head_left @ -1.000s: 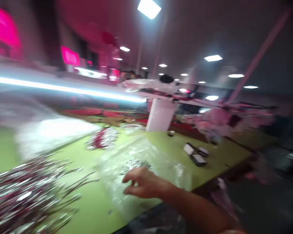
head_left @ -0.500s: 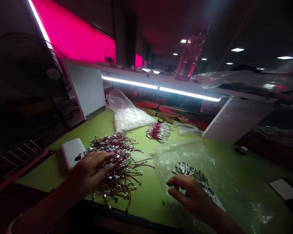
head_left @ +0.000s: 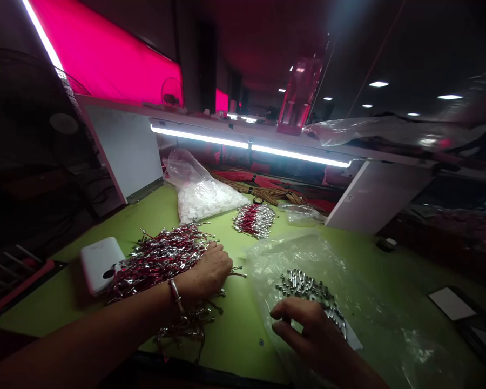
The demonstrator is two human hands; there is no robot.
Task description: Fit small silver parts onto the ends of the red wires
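Observation:
My left hand (head_left: 211, 270) is curled at the right side of a pile of short red wires with metal terminal ends (head_left: 162, 254). Its fingertips point down and away, so what they pinch is hidden. A metal bracelet (head_left: 176, 296) circles that wrist. Over the clear plastic sheet, my right hand (head_left: 305, 327) has thumb and forefinger bent towards each other, their tips close together. Anything between them is too small to make out. Just beyond it lies a heap of small metal fittings (head_left: 303, 283). One loose small metal piece (head_left: 261, 342) is on the green tabletop.
A bag of white plastic parts (head_left: 206, 197) stands behind the pile. Rows of red and white wires (head_left: 255, 219) lie mid-table. A white box-like device (head_left: 101, 265) sits left. A lit shelf (head_left: 299, 155) spans the back, over bundled brown wires (head_left: 267, 193).
My left hand has moved right across the wire pile and its fingers have curled in. My right hand keeps nearly the same pose. The whole view has shifted slightly.

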